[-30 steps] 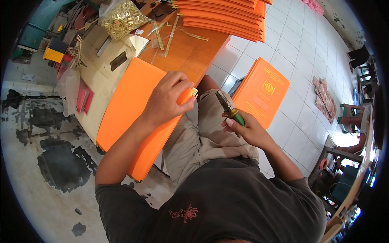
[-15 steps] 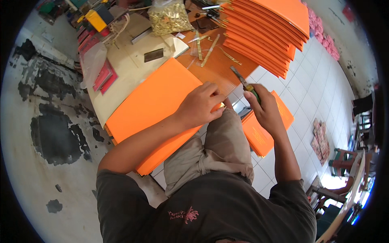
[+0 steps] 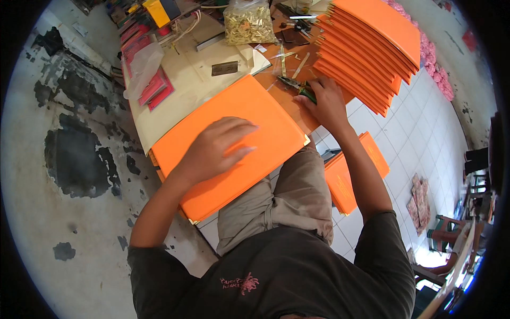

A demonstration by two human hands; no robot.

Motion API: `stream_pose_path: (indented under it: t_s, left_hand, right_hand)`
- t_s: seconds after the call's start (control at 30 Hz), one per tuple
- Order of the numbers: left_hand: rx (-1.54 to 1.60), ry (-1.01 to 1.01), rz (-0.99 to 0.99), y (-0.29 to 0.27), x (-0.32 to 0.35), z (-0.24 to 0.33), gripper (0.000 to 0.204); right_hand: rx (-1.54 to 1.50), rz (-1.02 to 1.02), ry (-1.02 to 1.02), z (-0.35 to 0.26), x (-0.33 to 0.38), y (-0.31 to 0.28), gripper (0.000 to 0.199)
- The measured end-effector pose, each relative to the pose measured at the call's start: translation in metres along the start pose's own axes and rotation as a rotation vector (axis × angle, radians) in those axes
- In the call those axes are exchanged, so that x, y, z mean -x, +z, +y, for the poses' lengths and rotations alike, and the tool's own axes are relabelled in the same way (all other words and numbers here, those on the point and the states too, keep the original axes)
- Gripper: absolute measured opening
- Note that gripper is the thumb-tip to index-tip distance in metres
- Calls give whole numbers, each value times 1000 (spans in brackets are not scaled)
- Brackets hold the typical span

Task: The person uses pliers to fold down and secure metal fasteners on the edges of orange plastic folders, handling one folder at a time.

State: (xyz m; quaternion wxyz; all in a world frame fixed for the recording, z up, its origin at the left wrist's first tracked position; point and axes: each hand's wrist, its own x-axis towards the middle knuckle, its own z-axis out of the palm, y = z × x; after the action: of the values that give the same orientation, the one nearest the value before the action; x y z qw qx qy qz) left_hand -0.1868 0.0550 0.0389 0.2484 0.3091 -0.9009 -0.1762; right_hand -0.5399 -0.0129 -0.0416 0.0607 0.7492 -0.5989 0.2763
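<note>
A large orange cover (image 3: 212, 186) with brass corner tips lies on the low table and hangs over its near edge above my lap. My left hand (image 3: 220, 146) rests flat on it with the fingers spread, gripping nothing. Further right, my right hand (image 3: 326, 101) reaches onto the brown tabletop beside the cover. Its fingers lie over the green handles of a pair of pliers (image 3: 295, 85), whose jaws point left on the table. The hand is just in front of a tall slanted stack of orange covers (image 3: 372, 48).
A clear bag of small brass pieces (image 3: 247, 24) sits at the table's back, with metal strips (image 3: 300, 65) and a cream board (image 3: 191, 85) nearby. Red booklets (image 3: 154, 87) lie at the left edge. More orange covers (image 3: 345, 178) rest on the tiled floor by my right leg.
My left hand has slid from the cover's right corner to lie flat on its middle. My right hand has carried the pliers from above my lap up to the tabletop.
</note>
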Motion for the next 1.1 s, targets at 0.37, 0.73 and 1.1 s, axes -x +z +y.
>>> stream_pose_path:
  t_s: [0.37,0.73,1.1]
  left_hand:
    - [252,-426,487,-53,81,-13,27]
    - [439,-509,629,-62,127,11,32]
    - [604,-516,1046,-72,182,-9,32]
  right_hand:
    - [-246,104,-178,-29,12,-44,67]
    - [-80,-223,-791,-124,73,-29,85]
    - [-58,-110,-910,-114,68,-18,60]
